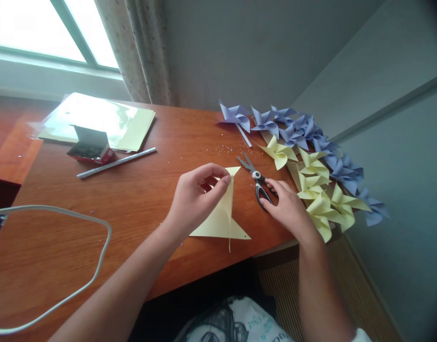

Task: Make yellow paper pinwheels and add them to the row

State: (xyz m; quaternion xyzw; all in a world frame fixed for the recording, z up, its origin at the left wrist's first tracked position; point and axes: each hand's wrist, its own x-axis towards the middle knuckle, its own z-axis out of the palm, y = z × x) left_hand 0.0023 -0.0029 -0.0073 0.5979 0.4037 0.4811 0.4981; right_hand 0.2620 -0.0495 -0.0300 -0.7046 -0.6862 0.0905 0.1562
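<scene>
Centre frame: left hand (195, 192) pinching folded yellow paper (223, 216) upright on table (133, 199); right hand (288, 206), fingers loosely curled, touching scissors (258, 183) handles, not yet gripped; cutting step apparently pending.

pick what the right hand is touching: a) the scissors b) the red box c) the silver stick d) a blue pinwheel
a, the right hand rests on the black handles of the scissors on the table, while the left hand pinches the yellow paper.
</scene>
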